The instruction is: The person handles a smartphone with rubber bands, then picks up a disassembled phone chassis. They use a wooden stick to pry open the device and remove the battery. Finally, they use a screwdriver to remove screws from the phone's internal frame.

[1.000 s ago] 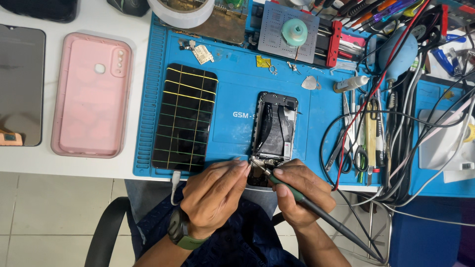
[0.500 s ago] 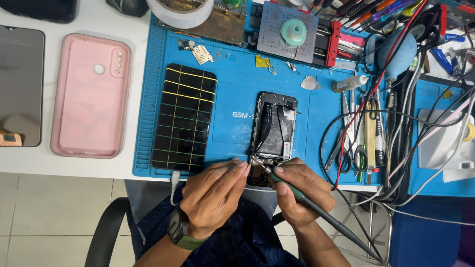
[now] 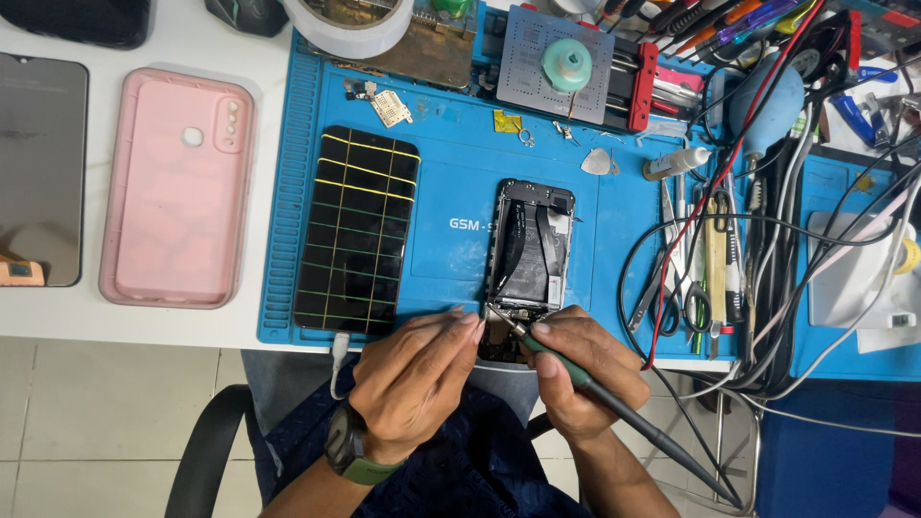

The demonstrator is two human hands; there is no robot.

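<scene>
An opened phone (image 3: 529, 251) with its back off lies on a blue work mat (image 3: 460, 182). My right hand (image 3: 585, 372) grips a green-handled soldering iron (image 3: 614, 403), its tip touching the phone's lower end. My left hand (image 3: 414, 376), with a green watch on the wrist, pinches thin tweezers (image 3: 484, 315) at the same spot. A black screen panel (image 3: 360, 230) crossed by yellow bands lies left of the phone.
A pink phone case (image 3: 177, 187) and a dark screen (image 3: 38, 168) lie on the white table at left. Tape roll (image 3: 350, 24), a metal stencil holder (image 3: 566, 62), a blue blower bulb (image 3: 767, 101), hand tools (image 3: 705, 259) and tangled cables (image 3: 806, 288) crowd the back and right.
</scene>
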